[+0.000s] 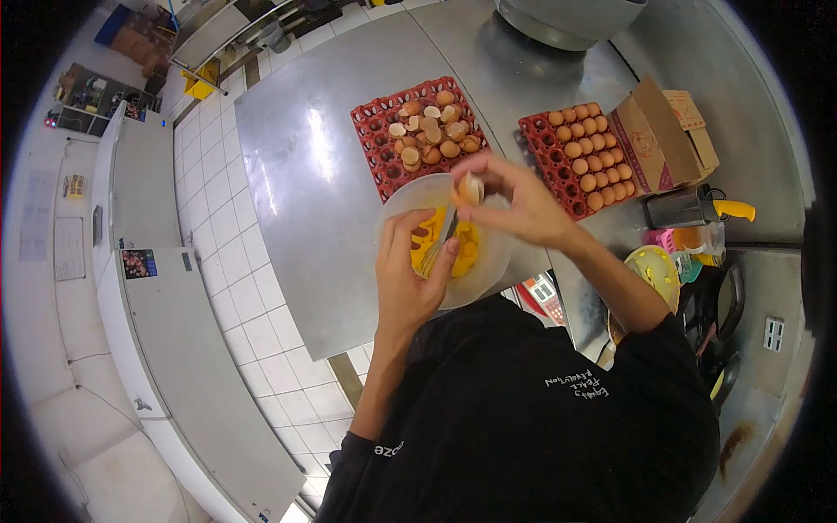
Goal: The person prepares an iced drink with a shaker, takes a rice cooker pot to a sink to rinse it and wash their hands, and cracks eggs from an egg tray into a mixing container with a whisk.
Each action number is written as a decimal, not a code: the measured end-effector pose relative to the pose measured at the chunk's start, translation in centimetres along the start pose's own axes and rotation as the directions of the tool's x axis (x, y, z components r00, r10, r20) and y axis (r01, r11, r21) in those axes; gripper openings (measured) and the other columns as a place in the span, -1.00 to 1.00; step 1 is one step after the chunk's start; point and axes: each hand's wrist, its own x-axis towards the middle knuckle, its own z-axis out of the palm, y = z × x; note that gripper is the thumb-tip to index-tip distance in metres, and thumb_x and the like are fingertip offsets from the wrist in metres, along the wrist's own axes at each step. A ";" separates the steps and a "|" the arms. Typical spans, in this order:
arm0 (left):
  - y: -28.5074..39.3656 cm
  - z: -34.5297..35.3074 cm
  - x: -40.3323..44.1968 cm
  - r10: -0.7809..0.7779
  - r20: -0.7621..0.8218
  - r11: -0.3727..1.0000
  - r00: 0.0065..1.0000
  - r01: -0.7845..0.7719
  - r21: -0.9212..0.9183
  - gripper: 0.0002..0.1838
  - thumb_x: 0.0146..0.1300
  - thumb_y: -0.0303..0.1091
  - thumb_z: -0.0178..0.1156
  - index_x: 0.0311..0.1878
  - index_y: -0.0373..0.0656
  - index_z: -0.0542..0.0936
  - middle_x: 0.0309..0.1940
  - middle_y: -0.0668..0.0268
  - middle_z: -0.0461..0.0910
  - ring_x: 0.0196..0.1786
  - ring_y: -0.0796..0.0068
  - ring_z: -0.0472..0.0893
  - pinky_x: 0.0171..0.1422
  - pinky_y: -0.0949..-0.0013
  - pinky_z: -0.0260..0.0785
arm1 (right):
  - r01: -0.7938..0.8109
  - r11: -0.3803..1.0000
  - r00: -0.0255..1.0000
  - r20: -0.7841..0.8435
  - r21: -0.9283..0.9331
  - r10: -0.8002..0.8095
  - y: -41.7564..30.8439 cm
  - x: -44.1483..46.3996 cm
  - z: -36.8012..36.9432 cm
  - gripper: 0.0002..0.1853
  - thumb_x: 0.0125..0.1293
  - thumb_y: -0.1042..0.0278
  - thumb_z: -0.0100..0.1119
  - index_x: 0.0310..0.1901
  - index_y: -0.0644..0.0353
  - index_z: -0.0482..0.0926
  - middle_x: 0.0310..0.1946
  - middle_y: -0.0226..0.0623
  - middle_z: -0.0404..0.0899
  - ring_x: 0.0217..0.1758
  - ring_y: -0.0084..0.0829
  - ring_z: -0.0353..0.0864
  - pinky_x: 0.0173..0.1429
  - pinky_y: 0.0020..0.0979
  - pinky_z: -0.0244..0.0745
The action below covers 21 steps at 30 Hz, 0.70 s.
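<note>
A pale translucent bowl (488, 270) holds yellow egg yolks (466, 248) and a metal whisk (449, 228), which leans upright inside it. Over the bowl's left side is my left hand (410, 275), its fingers and thumb apart and nothing visible between them, the thumb close to the whisk. My right hand (519, 202) grips a cracked eggshell (471, 189) above the bowl's upper right rim. Just beyond the bowl, a red tray (370, 131) carries a heap of broken shells (432, 135). Whole brown eggs (588, 144) fill much of another red tray (545, 157) to the right.
Behind the metal table (288, 218) edge at left lie a tiled floor and white cabinets (166, 314). A large grey bowl (571, 17) stands at the far side. An open cardboard box (649, 139), a yellow-handled tool (734, 210) and small containers are at right.
</note>
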 end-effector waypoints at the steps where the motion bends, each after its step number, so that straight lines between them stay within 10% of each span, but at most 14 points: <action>1: -0.5 0.2 -0.3 -0.025 0.006 1.000 1.000 0.025 0.018 -0.60 0.41 -0.31 0.52 0.23 -0.20 0.69 0.04 0.14 0.75 -0.04 0.19 0.75 0.07 0.18 0.60 | 0.069 0.997 0.995 -0.072 -0.024 -0.071 0.6 1.4 -0.8 -0.52 0.44 0.37 0.53 0.32 0.17 0.60 0.09 -0.30 0.71 0.23 -0.36 0.72 0.38 -0.26 0.63; 5: -0.4 1.1 -0.9 -0.015 0.055 0.988 0.998 0.006 0.153 -0.64 0.41 -0.29 0.53 0.18 -0.18 0.70 0.04 0.14 0.75 -0.08 0.20 0.75 0.02 0.20 0.61 | -0.006 0.998 0.967 -0.253 -0.062 -0.010 4.9 8.7 -2.9 -0.46 0.38 0.32 0.57 0.34 0.16 0.61 0.11 -0.25 0.74 0.25 -0.32 0.73 0.39 -0.24 0.62; 12: -0.7 1.6 -1.0 -0.017 0.075 0.971 0.997 -0.001 0.239 -0.67 0.40 -0.29 0.53 0.14 -0.15 0.71 0.01 0.20 0.75 -0.12 0.25 0.75 -0.04 0.21 0.62 | -0.002 0.852 1.000 0.011 -0.523 0.009 17.4 16.5 -1.4 -0.38 0.34 0.13 0.53 0.37 0.20 0.62 0.26 0.04 0.75 0.30 -0.01 0.77 0.35 -0.09 0.63; 16: -0.7 1.8 -0.9 -0.007 0.063 0.967 0.998 -0.010 0.256 -0.71 0.40 -0.29 0.53 0.11 -0.12 0.73 -0.01 0.21 0.76 -0.12 0.30 0.76 -0.11 0.22 0.60 | -0.073 0.887 0.976 -0.214 -0.456 -0.030 18.1 12.8 -5.2 -0.43 0.33 0.14 0.50 0.31 0.21 0.67 0.22 0.07 0.71 0.31 0.05 0.71 0.36 -0.04 0.61; 21: -0.7 1.8 -0.7 -0.014 0.095 0.965 0.995 -0.011 0.261 -0.73 0.41 -0.30 0.52 0.08 -0.13 0.74 -0.01 0.22 0.76 -0.12 0.30 0.75 -0.11 0.24 0.59 | -0.550 0.336 0.829 -0.550 -0.765 0.107 18.7 2.8 -16.3 -0.64 0.40 0.43 0.23 0.20 0.14 0.71 0.20 0.06 0.68 0.31 0.12 0.66 0.30 0.10 0.64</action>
